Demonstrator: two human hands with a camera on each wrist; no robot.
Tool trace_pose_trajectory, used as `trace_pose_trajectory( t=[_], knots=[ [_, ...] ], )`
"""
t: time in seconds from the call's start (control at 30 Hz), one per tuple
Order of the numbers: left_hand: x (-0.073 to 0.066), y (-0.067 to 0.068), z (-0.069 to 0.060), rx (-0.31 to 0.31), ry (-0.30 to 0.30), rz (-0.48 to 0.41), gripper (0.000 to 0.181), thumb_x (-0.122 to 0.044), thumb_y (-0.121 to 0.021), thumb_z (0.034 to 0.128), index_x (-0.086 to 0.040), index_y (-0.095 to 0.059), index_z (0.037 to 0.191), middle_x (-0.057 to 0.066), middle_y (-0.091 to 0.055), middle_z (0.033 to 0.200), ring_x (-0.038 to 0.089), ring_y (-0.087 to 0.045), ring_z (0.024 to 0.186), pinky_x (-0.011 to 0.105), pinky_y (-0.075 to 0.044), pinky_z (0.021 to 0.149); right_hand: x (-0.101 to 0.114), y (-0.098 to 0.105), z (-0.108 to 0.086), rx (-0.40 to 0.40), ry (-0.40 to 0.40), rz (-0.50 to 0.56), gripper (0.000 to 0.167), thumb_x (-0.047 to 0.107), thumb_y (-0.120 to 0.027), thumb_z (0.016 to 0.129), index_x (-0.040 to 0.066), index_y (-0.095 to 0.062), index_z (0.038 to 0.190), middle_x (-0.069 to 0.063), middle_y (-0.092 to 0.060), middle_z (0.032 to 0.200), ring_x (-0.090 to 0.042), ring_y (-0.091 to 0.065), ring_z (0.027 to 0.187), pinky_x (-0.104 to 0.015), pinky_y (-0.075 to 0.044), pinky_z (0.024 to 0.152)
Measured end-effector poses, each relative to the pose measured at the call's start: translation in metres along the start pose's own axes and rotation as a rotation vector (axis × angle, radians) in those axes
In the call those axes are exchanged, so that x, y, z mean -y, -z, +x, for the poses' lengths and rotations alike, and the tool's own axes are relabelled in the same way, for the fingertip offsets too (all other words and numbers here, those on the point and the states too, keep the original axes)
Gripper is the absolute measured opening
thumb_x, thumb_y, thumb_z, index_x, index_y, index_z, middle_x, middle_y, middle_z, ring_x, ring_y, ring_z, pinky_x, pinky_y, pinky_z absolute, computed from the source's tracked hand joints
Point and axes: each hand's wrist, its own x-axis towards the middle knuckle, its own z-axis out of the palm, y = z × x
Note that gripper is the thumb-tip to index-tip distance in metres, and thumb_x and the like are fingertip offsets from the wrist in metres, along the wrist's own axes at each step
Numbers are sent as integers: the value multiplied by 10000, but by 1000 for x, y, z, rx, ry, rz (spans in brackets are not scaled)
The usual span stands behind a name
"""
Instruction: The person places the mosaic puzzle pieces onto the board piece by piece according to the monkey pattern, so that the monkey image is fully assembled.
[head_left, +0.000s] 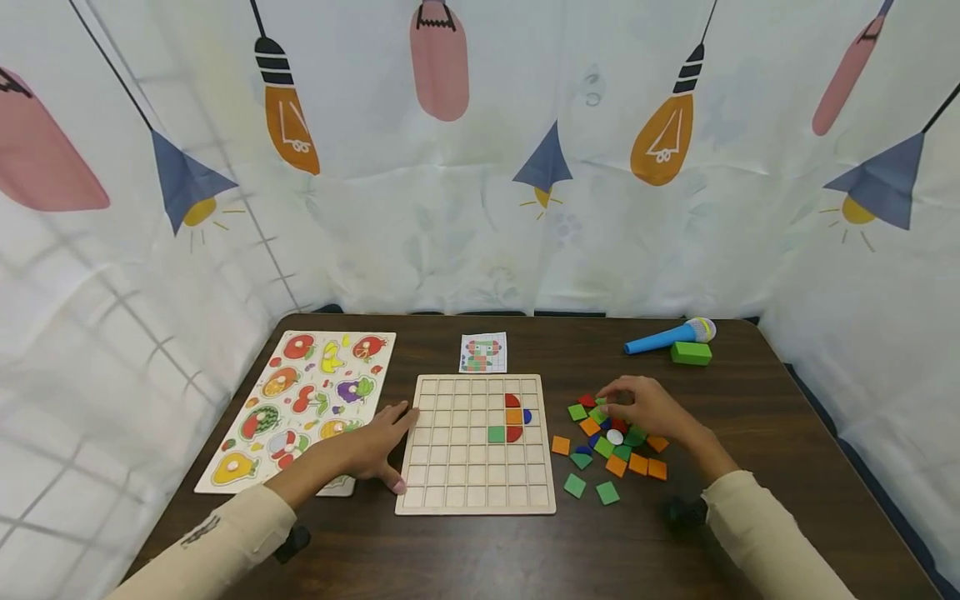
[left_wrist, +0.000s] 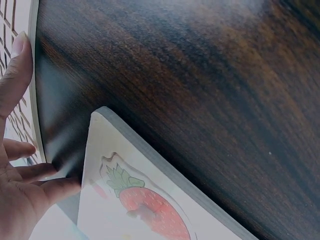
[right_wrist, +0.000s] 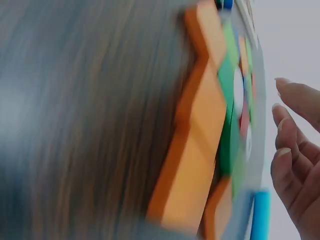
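My left hand [head_left: 381, 446] rests on the left edge of a pale wooden grid board [head_left: 446, 475], its thumb on the board near the lower corner. In the left wrist view, the fingers are spread along that edge. On the board sit two red pieces [head_left: 513, 434], an orange square [head_left: 513, 416], a blue rounded piece [head_left: 527, 416] and a green square [head_left: 497, 434]. My right hand [head_left: 643, 407] hovers over a pile of coloured tiles [head_left: 617, 466], fingers bent loosely. In the right wrist view, nothing shows between thumb and fingers.
A fruit puzzle board [head_left: 251, 450] lies at the left, by my left forearm. Behind the grid board is a small pattern card [head_left: 483, 353]. A blue toy microphone [head_left: 660, 340] and a green block [head_left: 691, 354] are at the back right. Curtains surround the table.
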Motion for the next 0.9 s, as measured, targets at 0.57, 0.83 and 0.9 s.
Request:
trace_pose_trajectory(
  t=[0.57, 0.83, 0.9],
  knots=[
    [4, -1, -1, -27, 9, -14, 1168, -403, -902, 696, -20, -239, 1578, 282, -157, 1635, 519, -137, 1501, 643, -301, 1131, -27, 12, -6, 78, -87, -92, 236, 230, -725, 933, 127, -759, 1143, -30, -663, 1044, -142, -528, 863, -289, -461, 737],
    [4, -1, 4, -21, -4, -16, 1177, -413, -897, 699, -24, -226, 1584, 281, -140, 1640, 520, -119, 1505, 643, -287, 1138, -26, 12, -8, 61, -117, -114, 208, 204, -729, 930, 104, -723, 1112, -61, -642, 1054, -187, -575, 913, -398, -513, 815],
    [4, -1, 4, -13, -4, -20, 1178, -411, -896, 700, -22, -223, 1585, 286, -133, 1640, 525, -114, 1503, 647, -287, 1135, -27, 11, -7, 68, -116, -113, 186, 215, -730, 930, 104, -688, 1074, -53, -631, 1045, -183, -567, 910, -385, -511, 808]
  ],
)
